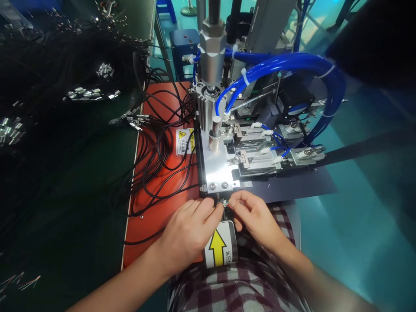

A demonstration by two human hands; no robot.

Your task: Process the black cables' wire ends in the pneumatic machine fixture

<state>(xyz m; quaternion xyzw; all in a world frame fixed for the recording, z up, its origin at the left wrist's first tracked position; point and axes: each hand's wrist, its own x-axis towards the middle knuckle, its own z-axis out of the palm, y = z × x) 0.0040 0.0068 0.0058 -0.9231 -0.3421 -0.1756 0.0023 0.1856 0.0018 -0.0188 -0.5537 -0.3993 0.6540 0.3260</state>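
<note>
Left hand (190, 229), right hand (256, 216): fingertips of both pinching tiny wired part (225, 205), maybe a connector, at press (216, 169) front edge. Black cables (156, 147) sprawl over orange mat (152, 216). Metal clips (87, 93) loose on dark bench (65, 208), teal floor (357, 225).

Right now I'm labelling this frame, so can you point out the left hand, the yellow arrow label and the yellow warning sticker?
left hand (190, 229): head view, back of the hand.
yellow arrow label (217, 253): head view, the arrow's shaft.
warning sticker (185, 141): head view, middle of the sticker.
</note>
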